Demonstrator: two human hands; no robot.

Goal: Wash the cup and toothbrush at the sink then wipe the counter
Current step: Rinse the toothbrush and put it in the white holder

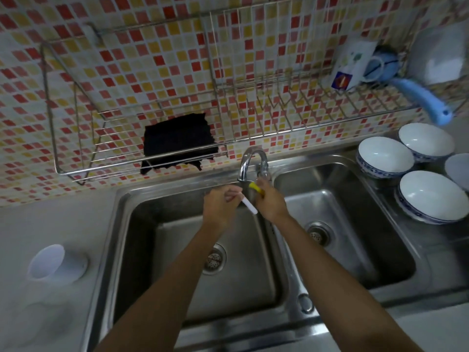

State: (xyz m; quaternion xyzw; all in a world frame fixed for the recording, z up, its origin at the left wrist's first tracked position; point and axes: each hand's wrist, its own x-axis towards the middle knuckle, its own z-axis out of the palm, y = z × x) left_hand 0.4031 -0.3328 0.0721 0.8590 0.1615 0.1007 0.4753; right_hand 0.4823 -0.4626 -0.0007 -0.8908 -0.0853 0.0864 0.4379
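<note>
In the middle of the frame, under the faucet (pixel 250 161), our left hand (pixel 220 205) and right hand (pixel 271 205) both pinch the toothbrush (pixel 250 207), probably to rinse it.

Wall: mosaic tile (pixel 152 59) in red, orange, yellow and white, beyond the left hand (pixel 219 204) and the right hand (pixel 270 201).
Wire rack (pixel 279 115): metal, fixed to the wall above both hands, reaching past them on either side.
Black cloth (pixel 177 143): on the rack's lower tier, up and left of the left hand.
Chrome faucet (pixel 250 158): just beyond the hands.
Bowls (pixel 431 196): four, white with blue-patterned outsides, right of the right hand.
Counter (pixel 38 224): pale grey, left of the left hand.
Light: dim, even.
</note>
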